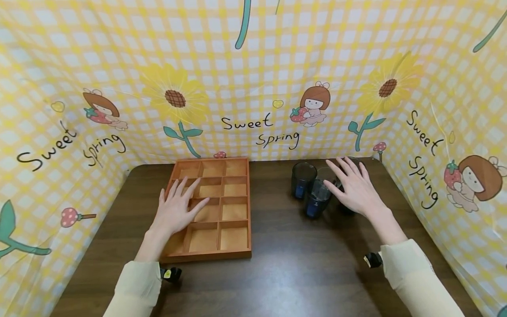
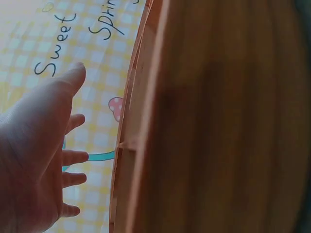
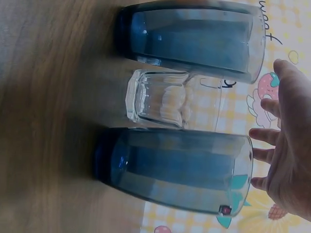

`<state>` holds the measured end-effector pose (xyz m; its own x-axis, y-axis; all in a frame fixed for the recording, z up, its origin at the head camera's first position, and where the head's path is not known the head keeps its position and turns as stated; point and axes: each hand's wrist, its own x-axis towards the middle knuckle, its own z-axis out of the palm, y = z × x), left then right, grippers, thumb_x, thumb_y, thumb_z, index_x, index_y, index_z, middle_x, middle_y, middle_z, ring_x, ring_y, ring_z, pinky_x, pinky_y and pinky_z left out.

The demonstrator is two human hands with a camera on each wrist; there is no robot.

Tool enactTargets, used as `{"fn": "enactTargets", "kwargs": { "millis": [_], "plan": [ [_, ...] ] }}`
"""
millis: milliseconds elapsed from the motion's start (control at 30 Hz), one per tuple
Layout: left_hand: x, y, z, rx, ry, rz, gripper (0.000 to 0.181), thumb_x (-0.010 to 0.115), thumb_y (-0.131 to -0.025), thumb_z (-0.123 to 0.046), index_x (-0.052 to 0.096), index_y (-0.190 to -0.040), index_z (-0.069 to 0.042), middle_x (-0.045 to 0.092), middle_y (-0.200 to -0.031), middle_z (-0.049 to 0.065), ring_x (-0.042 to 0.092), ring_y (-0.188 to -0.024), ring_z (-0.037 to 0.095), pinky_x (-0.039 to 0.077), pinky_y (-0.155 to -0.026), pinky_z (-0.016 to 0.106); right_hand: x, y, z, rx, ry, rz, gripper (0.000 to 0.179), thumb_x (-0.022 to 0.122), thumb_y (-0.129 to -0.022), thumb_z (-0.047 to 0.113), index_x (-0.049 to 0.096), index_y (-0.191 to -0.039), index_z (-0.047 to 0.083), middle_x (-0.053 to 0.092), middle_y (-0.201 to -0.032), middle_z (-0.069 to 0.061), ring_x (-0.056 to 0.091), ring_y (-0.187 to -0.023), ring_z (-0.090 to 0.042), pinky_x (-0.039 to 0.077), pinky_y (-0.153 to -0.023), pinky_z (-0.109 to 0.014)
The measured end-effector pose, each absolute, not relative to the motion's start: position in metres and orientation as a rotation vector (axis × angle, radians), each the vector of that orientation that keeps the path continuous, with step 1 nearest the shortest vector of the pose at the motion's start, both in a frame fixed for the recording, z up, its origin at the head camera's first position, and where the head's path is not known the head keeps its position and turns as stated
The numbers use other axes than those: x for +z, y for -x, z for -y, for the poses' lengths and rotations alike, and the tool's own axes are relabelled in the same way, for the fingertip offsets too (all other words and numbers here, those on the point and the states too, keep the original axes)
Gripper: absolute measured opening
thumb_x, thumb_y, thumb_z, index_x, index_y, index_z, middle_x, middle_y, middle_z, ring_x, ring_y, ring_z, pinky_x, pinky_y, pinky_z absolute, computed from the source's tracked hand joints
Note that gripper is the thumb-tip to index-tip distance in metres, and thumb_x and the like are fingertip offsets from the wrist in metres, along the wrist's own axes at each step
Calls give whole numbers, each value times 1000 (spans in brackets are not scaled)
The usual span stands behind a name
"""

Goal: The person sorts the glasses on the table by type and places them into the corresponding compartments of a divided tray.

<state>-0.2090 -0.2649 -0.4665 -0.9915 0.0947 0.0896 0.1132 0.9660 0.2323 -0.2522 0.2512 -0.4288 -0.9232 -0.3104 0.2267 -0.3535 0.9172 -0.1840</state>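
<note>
My left hand (image 1: pixel 176 209) hovers over the left side of a wooden compartment tray (image 1: pixel 250 237), fingers spread and holding nothing. In the left wrist view the fingers (image 2: pixel 75 158) reach out beside the tray's tall wooden side (image 2: pixel 228 136). On the right, my right hand (image 1: pixel 354 187) is spread above a group of drinking glasses, its palm bare of any object. A blue tumbler (image 1: pixel 303 182) and another blue tumbler (image 1: pixel 314 204) stand upright to its left. Between two blue tumblers in the right wrist view stands a clear faceted glass (image 3: pixel 163 99). Part of the group is hidden under the hand.
Both things stand on a dark wood-grain table (image 1: pixel 285 259). A yellow checked cloth (image 1: pixel 253 79) printed with flowers and figures rises behind the table and along both sides. Each wrist wears a small black camera, such as the right camera (image 1: pixel 373 259).
</note>
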Motion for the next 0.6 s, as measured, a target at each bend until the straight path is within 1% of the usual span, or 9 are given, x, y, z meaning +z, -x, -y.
{"fn": "enactTargets", "kwargs": {
  "millis": [133, 267, 367, 467, 600],
  "plan": [
    [-470, 192, 272, -398, 146, 3025, 77, 42, -90, -73, 8, -154, -46, 11, -166, 11, 8, -152, 41, 1, -112, 75, -428, 243, -257, 355, -485, 2867, 69, 42, -96, 63, 22, -156, 34, 27, -161, -13, 18, -150, -37, 8, -118, -65],
    [-474, 171, 284, -415, 101, 3015, 80, 43, -90, -73, 12, -156, -40, 10, -166, 12, 7, -152, 41, 1, -112, 74, -428, 234, -263, 380, -467, 2837, 69, 45, -96, 61, 23, -156, 34, 29, -160, -14, 20, -150, -38, 9, -118, -64],
    [-478, 153, 293, -417, 68, 3013, 83, 44, -89, -73, 10, -157, -39, 10, -165, 13, 8, -151, 43, 2, -112, 74, -428, 227, -268, 401, -462, 2822, 69, 47, -96, 58, 23, -156, 32, 29, -159, -14, 20, -149, -38, 9, -118, -64],
    [-482, 136, 301, -433, 45, 3027, 85, 46, -89, -71, 5, -157, -39, 8, -166, 14, 7, -151, 45, 3, -111, 75, -429, 219, -275, 418, -452, 2816, 69, 49, -97, 55, 23, -156, 31, 29, -159, -15, 19, -150, -37, 9, -118, -65],
    [-487, 118, 308, -489, 31, 3030, 87, 47, -90, -69, 2, -157, -37, 5, -166, 15, 4, -152, 44, -1, -112, 75, -433, 211, -283, 440, -433, 2823, 69, 50, -97, 53, 25, -156, 29, 28, -159, -15, 17, -150, -37, 8, -118, -65]
  ]
}}
